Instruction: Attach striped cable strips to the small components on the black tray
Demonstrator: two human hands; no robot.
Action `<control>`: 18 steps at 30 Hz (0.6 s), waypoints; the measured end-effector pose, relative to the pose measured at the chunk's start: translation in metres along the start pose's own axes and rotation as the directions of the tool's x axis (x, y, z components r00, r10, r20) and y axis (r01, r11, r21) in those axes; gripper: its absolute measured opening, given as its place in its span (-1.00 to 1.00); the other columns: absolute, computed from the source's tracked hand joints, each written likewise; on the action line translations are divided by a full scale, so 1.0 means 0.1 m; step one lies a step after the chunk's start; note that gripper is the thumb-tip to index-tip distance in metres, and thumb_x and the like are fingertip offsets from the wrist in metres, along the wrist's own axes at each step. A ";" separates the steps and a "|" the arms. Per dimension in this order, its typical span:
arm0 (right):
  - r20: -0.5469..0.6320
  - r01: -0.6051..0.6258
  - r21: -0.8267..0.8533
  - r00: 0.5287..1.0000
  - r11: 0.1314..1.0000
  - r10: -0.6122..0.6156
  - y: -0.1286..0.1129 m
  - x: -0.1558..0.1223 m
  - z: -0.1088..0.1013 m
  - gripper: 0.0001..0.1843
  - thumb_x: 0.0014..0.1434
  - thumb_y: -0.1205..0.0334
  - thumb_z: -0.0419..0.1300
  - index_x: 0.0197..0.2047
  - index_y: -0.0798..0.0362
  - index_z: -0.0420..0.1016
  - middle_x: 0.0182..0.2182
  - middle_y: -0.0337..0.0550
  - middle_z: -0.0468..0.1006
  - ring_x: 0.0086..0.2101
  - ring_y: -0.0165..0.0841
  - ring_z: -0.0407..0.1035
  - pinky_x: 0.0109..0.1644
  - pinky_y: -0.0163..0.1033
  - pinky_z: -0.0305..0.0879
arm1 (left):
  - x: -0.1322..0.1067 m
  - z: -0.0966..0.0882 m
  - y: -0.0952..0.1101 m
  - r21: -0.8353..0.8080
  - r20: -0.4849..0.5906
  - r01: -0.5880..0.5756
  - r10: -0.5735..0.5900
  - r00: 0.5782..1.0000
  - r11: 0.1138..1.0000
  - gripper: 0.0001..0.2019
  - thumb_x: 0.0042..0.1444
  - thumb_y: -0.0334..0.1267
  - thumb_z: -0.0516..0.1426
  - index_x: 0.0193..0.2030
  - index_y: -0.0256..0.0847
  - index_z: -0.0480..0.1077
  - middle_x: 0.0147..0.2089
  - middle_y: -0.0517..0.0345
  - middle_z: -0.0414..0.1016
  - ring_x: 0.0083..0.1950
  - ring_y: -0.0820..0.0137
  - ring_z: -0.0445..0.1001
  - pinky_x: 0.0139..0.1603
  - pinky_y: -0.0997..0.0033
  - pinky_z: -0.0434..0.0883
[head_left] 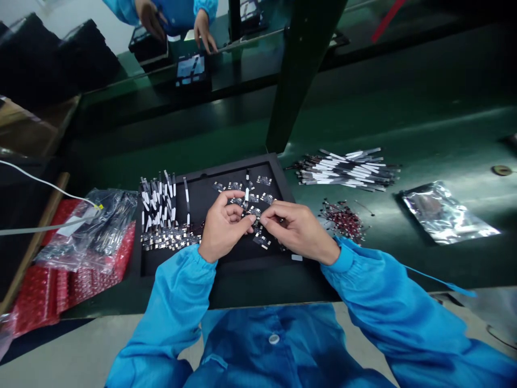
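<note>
My left hand (pixel 224 223) is closed, thumb and fingers pinching a small circuit board (pixel 254 211) over a black tray (pixel 285 186). A black-and-white flat flex cable (pixel 247 195) stands up at those fingers; whether it is joined to the board is hard to see. My right hand (pixel 299 226) is pinched shut at the board's right side, and anything in its fingertips is too small to make out. Loose small circuit boards (pixel 264 180) lie around both hands in the tray. On the tray's left side, boards with flex cables attached (pixel 161 237) lie in rows.
A heap of flex cables (pixel 347 170) and a pile of small red-and-black wired parts (pixel 345 220) lie right of the tray, beside a silver bag (pixel 448 213). Clear plastic bags (pixel 89 231) rest on red bubble wrap (pixel 76 285) at left. Beyond a dark post (pixel 297 81), a co-worker's hands (pixel 204 29) show.
</note>
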State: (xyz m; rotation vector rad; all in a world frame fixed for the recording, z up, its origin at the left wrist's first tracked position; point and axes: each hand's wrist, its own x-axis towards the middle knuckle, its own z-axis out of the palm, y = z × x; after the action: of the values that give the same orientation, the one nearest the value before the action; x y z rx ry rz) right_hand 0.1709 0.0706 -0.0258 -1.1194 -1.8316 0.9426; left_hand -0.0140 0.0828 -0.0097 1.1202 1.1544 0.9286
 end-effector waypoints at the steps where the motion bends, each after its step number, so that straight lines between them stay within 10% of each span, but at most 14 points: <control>1: 0.007 0.003 -0.002 1.000 1.000 -0.003 0.00 0.00 -0.01 -0.82 0.26 0.33 0.15 -0.39 0.06 0.50 -0.49 -0.24 0.42 -0.47 -0.44 0.25 -0.38 -0.29 0.13 | 0.00 0.00 0.00 0.007 0.006 0.003 -0.003 1.000 1.000 -0.51 -0.03 -0.38 0.33 0.04 -0.20 0.27 -0.50 0.44 0.30 -0.52 0.49 0.51 -0.48 0.55 0.43; 18: 0.212 -0.394 0.407 0.918 0.824 0.334 0.03 -0.01 -0.04 -0.65 0.17 -0.07 0.32 -0.29 0.08 0.55 -0.61 -0.29 0.39 -0.64 -0.49 0.27 -0.62 -0.38 0.28 | 0.00 -0.05 0.04 -0.038 0.097 0.023 -0.019 0.995 0.999 -0.39 -0.03 -0.31 0.37 0.14 -0.21 0.25 -0.49 0.37 0.38 -0.45 0.42 0.54 -0.37 0.44 0.50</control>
State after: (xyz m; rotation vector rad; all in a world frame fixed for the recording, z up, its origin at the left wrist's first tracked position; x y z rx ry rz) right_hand 0.1757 0.0717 -0.0273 -1.1502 -1.4068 1.6030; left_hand -0.0188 0.0842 -0.0057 1.1069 1.0634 0.8683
